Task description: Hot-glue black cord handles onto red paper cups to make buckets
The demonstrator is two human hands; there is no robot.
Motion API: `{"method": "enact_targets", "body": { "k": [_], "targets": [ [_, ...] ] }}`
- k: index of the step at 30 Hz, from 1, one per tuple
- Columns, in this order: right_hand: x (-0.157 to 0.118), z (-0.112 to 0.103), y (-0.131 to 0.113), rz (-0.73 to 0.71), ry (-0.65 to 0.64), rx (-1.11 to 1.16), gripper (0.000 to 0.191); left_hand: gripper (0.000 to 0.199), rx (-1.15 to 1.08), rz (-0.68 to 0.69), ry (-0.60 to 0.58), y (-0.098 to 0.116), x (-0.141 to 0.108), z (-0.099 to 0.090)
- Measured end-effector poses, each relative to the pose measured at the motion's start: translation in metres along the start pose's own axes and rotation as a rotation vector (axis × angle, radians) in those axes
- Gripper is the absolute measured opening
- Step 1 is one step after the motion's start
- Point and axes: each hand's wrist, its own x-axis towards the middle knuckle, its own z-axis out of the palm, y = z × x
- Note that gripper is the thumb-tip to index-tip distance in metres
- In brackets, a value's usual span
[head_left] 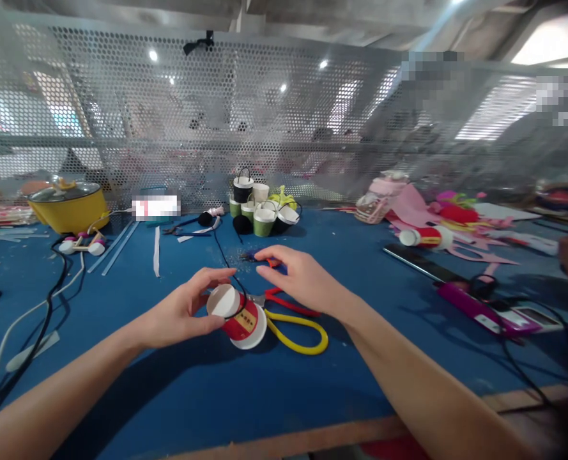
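Evidently, the left hand [183, 310] grips the cup [248, 324] steady under a cord [246, 295]; beyond the cup, the right hand [305, 281] hangs open.

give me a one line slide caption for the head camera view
Left hand steadies a red-and-white cup beside yellow-handled scissors on a blue table.

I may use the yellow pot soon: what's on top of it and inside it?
A glass lid with a knob covers the yellow pot; what is inside cannot be made out.
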Motion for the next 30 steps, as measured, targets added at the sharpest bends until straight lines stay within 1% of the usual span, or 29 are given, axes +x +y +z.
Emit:
{"method": "enact_targets", "body": {
  "k": [1, 2, 4, 6, 8, 11, 12, 14, 16, 17, 18, 19, 21, 23, 27, 30],
  "targets": [
    [0.002, -0.001, 0.002, 0.047, 0.003, -0.063, 0.022, 0.056, 0.047, 0.012, 0.009, 0.000, -0.001, 0.000],
    [0.006, -0.001, 0.007, 0.141, -0.005, -0.153, 0.022, 0.055, 0.085, 0.021, 0.015, 0.000, -0.003, -0.001],
    [0.014, 0.002, 0.025, 0.258, -0.039, -0.228, 0.014, 0.056, 0.119, 0.018, 0.018, -0.001, -0.006, -0.002],
    [0.020, 0.010, 0.045, 0.338, -0.098, -0.251, 0.006, 0.059, 0.091, -0.003, 0.024, -0.005, -0.007, -0.002],
    [0.023, 0.020, 0.059, 0.394, -0.116, -0.260, 0.008, 0.061, 0.041, -0.017, 0.036, -0.009, -0.008, -0.001],
    [0.024, 0.029, 0.065, 0.444, -0.087, -0.236, 0.007, 0.059, -0.015, -0.011, 0.075, -0.013, -0.008, 0.001],
    [0.024, 0.029, 0.064, 0.456, -0.072, -0.214, 0.009, 0.058, -0.030, -0.007, 0.090, -0.014, -0.008, 0.002],
    [0.022, 0.023, 0.059, 0.472, -0.032, -0.154, 0.020, 0.057, -0.060, 0.000, 0.124, -0.015, -0.009, 0.002],
    [0.017, 0.011, 0.050, 0.459, 0.028, -0.083, 0.031, 0.057, -0.092, 0.000, 0.157, -0.015, -0.008, 0.001],
    [0.014, 0.004, 0.044, 0.437, 0.055, -0.026, 0.034, 0.057, -0.110, -0.001, 0.173, -0.015, -0.008, 0.000],
    [0.010, -0.003, 0.038, 0.403, 0.076, 0.040, 0.033, 0.057, -0.128, -0.005, 0.188, -0.015, -0.007, -0.001],
    [0.006, -0.010, 0.031, 0.352, 0.104, 0.208, 0.028, 0.057, -0.143, -0.010, 0.197, -0.015, -0.007, -0.002],
    [-0.003, -0.020, 0.016, 0.295, 0.000, 0.482, 0.012, 0.055, -0.165, -0.022, 0.208, -0.016, -0.005, -0.004],
    [-0.011, -0.023, 0.003, 0.255, -0.089, 0.634, 0.015, 0.054, -0.165, -0.038, 0.217, -0.018, -0.004, -0.006],
    [-0.023, -0.017, -0.014, 0.173, -0.206, 0.738, 0.017, 0.051, -0.145, -0.027, 0.234, -0.023, -0.002, -0.008],
    [-0.029, -0.014, -0.020, 0.182, -0.252, 0.731, 0.019, 0.048, -0.119, -0.019, 0.247, -0.027, -0.002, -0.009]
  ]
}}
